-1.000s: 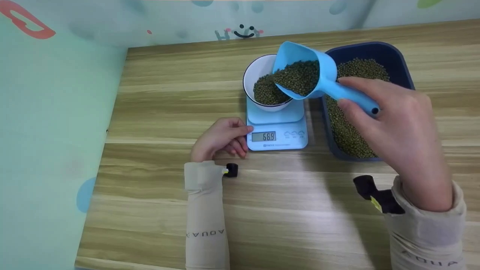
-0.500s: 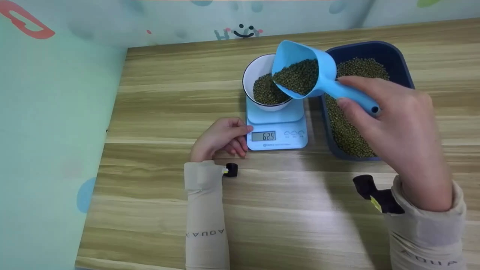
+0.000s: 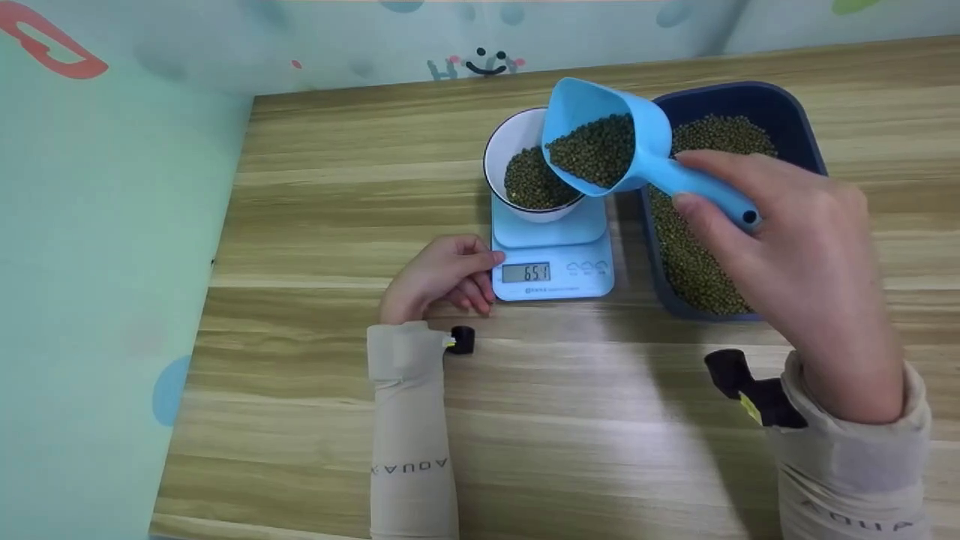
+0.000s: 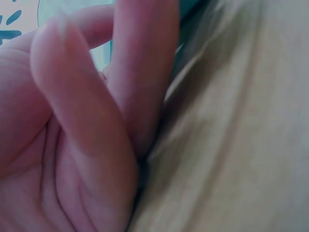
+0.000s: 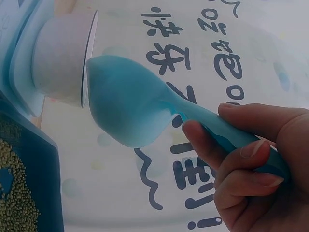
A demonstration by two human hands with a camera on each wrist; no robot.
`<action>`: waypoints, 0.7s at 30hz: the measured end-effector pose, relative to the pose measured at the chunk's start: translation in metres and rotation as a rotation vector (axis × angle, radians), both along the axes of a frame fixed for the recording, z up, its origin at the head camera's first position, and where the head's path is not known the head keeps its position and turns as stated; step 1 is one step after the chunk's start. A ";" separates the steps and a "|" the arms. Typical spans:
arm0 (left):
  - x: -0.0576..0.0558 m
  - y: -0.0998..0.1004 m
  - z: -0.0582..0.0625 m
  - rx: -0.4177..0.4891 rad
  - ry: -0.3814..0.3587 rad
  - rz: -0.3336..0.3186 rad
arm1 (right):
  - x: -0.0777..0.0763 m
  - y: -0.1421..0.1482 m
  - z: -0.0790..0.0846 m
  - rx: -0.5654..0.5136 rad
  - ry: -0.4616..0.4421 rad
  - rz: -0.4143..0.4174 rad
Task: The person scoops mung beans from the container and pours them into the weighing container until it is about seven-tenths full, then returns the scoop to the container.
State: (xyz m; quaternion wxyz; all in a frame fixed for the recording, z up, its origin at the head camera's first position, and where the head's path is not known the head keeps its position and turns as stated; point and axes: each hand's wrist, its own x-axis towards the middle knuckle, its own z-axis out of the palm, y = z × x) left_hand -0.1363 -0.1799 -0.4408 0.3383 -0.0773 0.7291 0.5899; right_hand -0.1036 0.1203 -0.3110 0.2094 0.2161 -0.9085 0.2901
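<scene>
My right hand (image 3: 802, 232) grips the handle of a light blue scoop (image 3: 656, 142), fingers curled round it in the right wrist view. Mung beans (image 3: 596, 150) fill part of the scoop, whose lip tilts over a white bowl (image 3: 514, 146) with a dark rim. More mung beans lie in the bowl, which stands on a light blue kitchen scale (image 3: 555, 286); its display reads about 65.1. My left hand (image 3: 446, 270) holds the scale's left front edge, thumb on top and other fingers curled beside it. The left wrist view shows mostly those fingers (image 4: 91, 111).
A dark blue tub (image 3: 802, 127) of mung beans stands right of the scale, partly under my right hand. All rest on a wood-grain table (image 3: 315, 225). A patterned wall (image 3: 360, 45) runs along its back edge, another wall (image 3: 90, 262) along its left.
The scoop has tipped and shifted slightly up and left, and its beans have dropped a little. The scale's reading has gone up. The left hand stays in place.
</scene>
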 end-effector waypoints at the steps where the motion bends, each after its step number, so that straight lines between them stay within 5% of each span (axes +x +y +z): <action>1: 0.000 0.000 0.000 0.000 -0.003 0.001 | -0.001 0.001 -0.001 -0.001 0.004 -0.001; 21: -0.001 0.000 -0.002 0.000 -0.011 0.002 | -0.004 -0.002 -0.008 0.014 0.091 0.011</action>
